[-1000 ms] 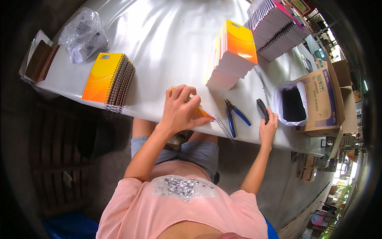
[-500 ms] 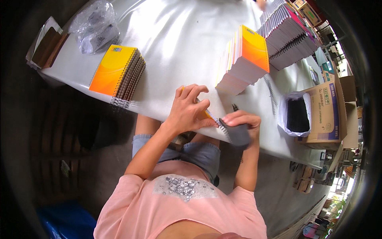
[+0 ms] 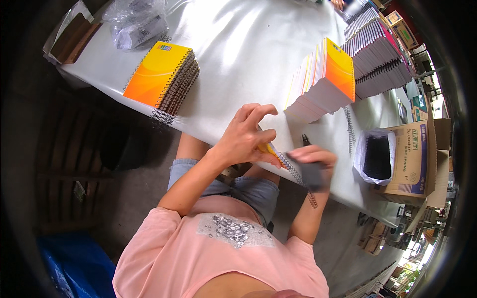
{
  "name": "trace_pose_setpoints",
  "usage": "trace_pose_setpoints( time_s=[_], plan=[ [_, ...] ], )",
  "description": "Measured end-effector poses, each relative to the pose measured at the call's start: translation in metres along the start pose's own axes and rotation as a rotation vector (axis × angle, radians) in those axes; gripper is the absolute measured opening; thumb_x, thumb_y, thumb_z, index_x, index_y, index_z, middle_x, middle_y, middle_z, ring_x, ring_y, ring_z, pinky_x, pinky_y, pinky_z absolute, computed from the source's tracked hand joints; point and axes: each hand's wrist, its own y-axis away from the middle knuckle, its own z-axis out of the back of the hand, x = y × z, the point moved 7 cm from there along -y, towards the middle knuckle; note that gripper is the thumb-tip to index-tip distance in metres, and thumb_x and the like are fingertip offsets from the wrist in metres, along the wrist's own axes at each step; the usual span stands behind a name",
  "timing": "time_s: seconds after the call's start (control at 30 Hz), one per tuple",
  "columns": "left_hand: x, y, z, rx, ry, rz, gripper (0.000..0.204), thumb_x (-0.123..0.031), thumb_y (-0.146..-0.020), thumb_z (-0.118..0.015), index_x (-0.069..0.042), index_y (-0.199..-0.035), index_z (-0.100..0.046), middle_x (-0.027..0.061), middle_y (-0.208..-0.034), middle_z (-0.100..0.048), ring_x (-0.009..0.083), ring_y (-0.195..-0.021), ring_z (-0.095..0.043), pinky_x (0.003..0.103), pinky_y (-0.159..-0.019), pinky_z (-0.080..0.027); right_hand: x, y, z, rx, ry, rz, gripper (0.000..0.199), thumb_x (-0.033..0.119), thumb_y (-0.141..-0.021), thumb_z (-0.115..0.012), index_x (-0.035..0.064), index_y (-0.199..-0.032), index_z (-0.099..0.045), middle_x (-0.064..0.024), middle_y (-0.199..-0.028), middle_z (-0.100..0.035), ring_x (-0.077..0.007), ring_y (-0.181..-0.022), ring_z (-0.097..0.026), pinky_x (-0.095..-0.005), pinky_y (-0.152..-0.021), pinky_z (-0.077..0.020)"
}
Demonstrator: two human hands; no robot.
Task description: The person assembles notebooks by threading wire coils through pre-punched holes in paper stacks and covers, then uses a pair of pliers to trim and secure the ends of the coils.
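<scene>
Two-handed work here, right at the near edge of the tabletop! Reading the clock from the left hand, far side at twelve: clasping a yellow notebook between thumb and fingers there, mostly covered by the grip, with a metal wire coil out from its edge towards four o'clock. At four as well, gripping a dark block in the fingers of the right hand, close over the coil; too blurred to tell whether touching. Just behind, at three, spotting a dark-tipped tool, mostly hidden. Look to ten: a stack of yellow-and-orange spiral notebooks, with a clear plastic bag beyond. Over to two: a pile of sheets under a similar cover, with larger stacks behind. Out at three: a loose coil, then a white bag against a cardboard carton.
</scene>
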Motion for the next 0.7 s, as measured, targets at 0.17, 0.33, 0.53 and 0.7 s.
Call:
trace_pose_setpoints(
  time_s=[0.17,0.33,0.53,0.7],
  plan=[
    [0.015,0.007,-0.002,-0.022,0.114,0.09,0.054,-0.039,-0.039,-0.088,-0.01,-0.062,-0.048,0.0148,-0.117,-0.042,0.0338,-0.107,-0.035,0.041,-0.081,-0.039,-0.028,0.003,0.033,-0.266,0.766,-0.357,0.015,0.0,-0.075,-0.062,-0.0029,-0.088,-0.069,-0.0141,-0.085,-0.067,-0.0192,-0.08,-0.064,-0.0285,-0.073,-0.0508],
    [0.033,0.003,-0.012,-0.077,0.2,0.166,0.068,-0.041,-0.035,-0.09,-0.01,-0.077,-0.047,0.0122,-0.111,-0.039,0.0312,-0.107,-0.034,0.039,-0.077,-0.04,-0.025,-0.01,0.019,-0.205,0.763,-0.448,0.018,-0.004,-0.074,-0.061,-0.0031,-0.09,-0.069,-0.0087,-0.08,-0.067,-0.0111,-0.072,-0.06,-0.0238,-0.067,-0.0475],
    [0.046,-0.011,-0.027,-0.074,0.404,0.299,0.084,-0.039,-0.037,-0.094,-0.009,-0.092,-0.038,0.0111,-0.104,-0.039,0.0197,-0.091,-0.041,0.032,-0.077,-0.04,-0.021,-0.015,0.025,-0.291,0.467,-0.251,0.019,-0.002,-0.075,-0.062,-0.0021,-0.093,-0.069,-0.0042,-0.079,-0.067,-0.0058,-0.068,-0.055,-0.0213,-0.063,-0.0442],
    [0.053,-0.004,-0.034,-0.051,0.435,0.306,0.09,-0.036,-0.038,-0.094,-0.009,-0.095,-0.03,0.0104,-0.099,-0.04,0.0215,-0.091,-0.042,0.033,-0.078,-0.041,-0.017,-0.016,0.009,-0.176,0.213,-0.161,0.022,-0.004,-0.073,-0.06,-0.002,-0.093,-0.069,-0.0024,-0.075,-0.065,-0.0059,-0.066,-0.053,-0.0213,-0.061,-0.0433]
  ],
)
